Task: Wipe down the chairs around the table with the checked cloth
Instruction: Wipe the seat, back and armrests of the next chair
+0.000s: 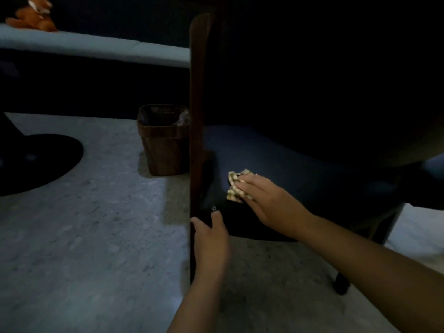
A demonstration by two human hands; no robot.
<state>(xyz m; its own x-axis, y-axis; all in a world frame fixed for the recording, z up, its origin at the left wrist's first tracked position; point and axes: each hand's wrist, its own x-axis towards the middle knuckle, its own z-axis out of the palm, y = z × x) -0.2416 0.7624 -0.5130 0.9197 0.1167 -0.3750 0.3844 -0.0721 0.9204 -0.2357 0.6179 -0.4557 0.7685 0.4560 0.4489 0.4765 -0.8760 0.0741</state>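
Checked cloth (236, 186) is bunched under curled right hand (266, 200) fingers and pressed on dark chair seat (300, 164). Chair's wooden upright (198, 116) is gripped by left hand (211, 241).

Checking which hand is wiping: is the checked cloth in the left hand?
No, the right hand presses the checked cloth on the chair seat, while the left hand grips the chair's wooden frame.
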